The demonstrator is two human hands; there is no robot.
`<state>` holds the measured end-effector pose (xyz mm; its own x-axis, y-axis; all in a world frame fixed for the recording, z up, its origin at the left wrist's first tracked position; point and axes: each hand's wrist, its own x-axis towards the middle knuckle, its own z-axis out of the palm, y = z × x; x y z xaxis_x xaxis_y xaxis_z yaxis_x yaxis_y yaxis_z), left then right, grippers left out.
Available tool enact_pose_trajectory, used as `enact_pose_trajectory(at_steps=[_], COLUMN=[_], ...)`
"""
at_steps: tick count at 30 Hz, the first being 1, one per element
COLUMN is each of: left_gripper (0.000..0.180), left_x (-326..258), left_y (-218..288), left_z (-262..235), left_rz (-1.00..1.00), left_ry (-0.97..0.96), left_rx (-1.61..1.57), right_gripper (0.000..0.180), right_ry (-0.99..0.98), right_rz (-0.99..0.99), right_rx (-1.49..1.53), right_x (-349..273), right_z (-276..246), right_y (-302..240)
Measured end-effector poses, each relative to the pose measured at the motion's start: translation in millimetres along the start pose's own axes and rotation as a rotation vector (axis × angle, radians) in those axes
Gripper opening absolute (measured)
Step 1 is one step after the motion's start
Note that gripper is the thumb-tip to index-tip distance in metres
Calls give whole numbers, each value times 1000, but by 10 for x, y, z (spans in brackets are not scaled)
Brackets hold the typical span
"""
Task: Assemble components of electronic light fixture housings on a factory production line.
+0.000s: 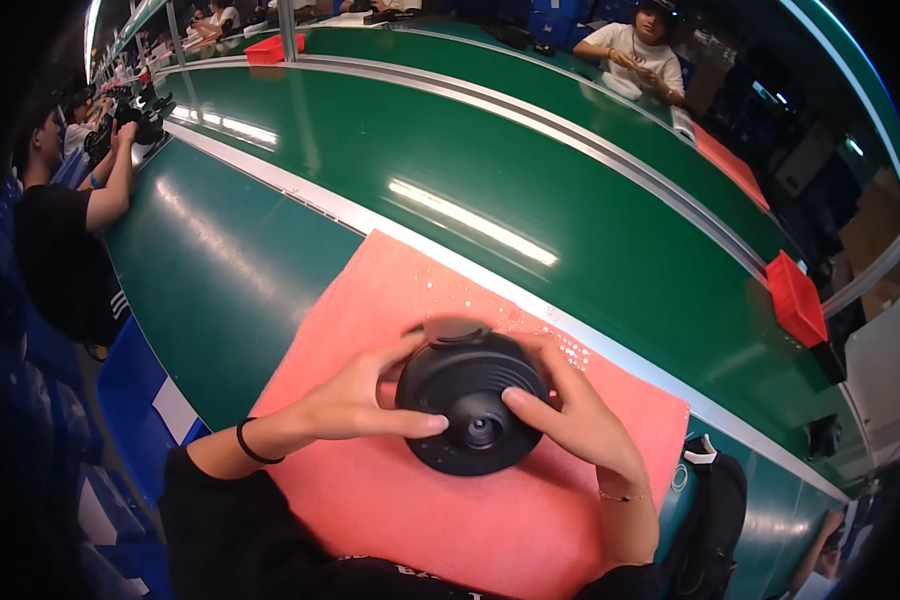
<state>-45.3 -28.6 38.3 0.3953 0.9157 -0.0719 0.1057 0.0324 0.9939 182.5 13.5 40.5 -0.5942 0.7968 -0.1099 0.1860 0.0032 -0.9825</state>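
1. Round black part (460,385) is in both hands, over the middle of the pink mat (335,330); the mat runs to the far edge strip of the green counter (235,270). Can't tell if the part touches the mat or is just above it.
2. Doing the hold well, my judgement: keep pressure even left and right so the disc doesn't tip; thumbs off the raised hub (482,428), so its centre stays visible; work over the mat, which should spare the finish.
3. Blurred curved piece (450,330) at the part's far rim; can't tell if attached. Worth steadying, I'd say.
4. Left hand (360,400): comes in from lower left, thumb pressed flat on the top face left of the hub, fingers curled round the left rim. Grip pinches the part.
5. Right hand (585,420): comes in from lower right, wrist bent inward, thumb on the face just above right of the hub, fingers round the far-right rim. Grip pinches the part too. Fingertips under it hidden, both hands.
6. Small shiny bits (575,352) near the mat's far edge; black strap-like item (712,520) on the counter, beyond the mat's right edge.
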Motion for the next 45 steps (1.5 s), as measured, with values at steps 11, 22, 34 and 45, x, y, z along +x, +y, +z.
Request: enact_pose_trajectory(at_steps=[11,22,34,45], left_gripper=[77,60,70,68], left_x=[290,1001,1664,2101], left_y=[161,13,-44,-179], left_z=[182,-152,814,815], left_rz=[476,375,223,226], left_ry=[185,-54,175,194], left_rx=[518,-524,-947,-777], right_gripper=[68,88,90,85], right_ry=[454,343,759,783], right_rz=[-569,-332,-554,-522], right_rx=[-189,244,121,361], right_x=[133,96,220,350], right_z=[-142,-174,-443,-659], right_y=[229,30,292,472])
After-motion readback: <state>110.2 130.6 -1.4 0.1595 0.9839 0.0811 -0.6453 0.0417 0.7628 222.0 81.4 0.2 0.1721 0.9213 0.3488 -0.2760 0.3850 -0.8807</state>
